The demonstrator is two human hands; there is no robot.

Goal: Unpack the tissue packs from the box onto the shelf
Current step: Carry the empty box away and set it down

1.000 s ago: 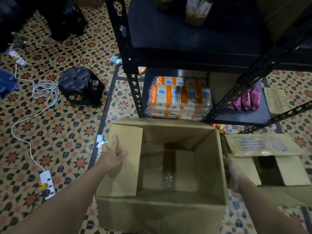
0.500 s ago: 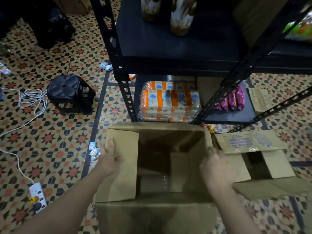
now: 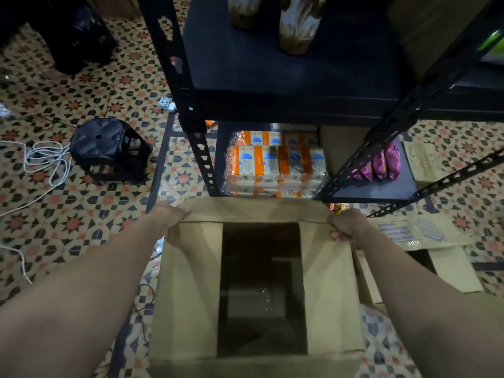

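A brown cardboard box (image 3: 191,296) stands on the floor right below me, its inside dark and holding no packs that I can see. Both side flaps lie folded inward over the opening. My left hand (image 3: 170,215) grips the far flap at its left corner. My right hand (image 3: 345,225) grips the same flap at its right corner. Orange, white and blue tissue packs (image 3: 275,165) are stacked in clear wrap on the bottom board of the black metal shelf (image 3: 376,190) just beyond the box.
Pink packets (image 3: 381,165) lie on the bottom board to the right. Bottles (image 3: 298,25) stand on the upper board. A second opened carton (image 3: 425,236) sits at right. A black stool (image 3: 109,148) and white cable (image 3: 46,159) lie on the patterned floor at left.
Both hands have moved forward from the side flaps to the far flap's corners. The right side flap has come down over the opening. My view has shifted closer over the box.
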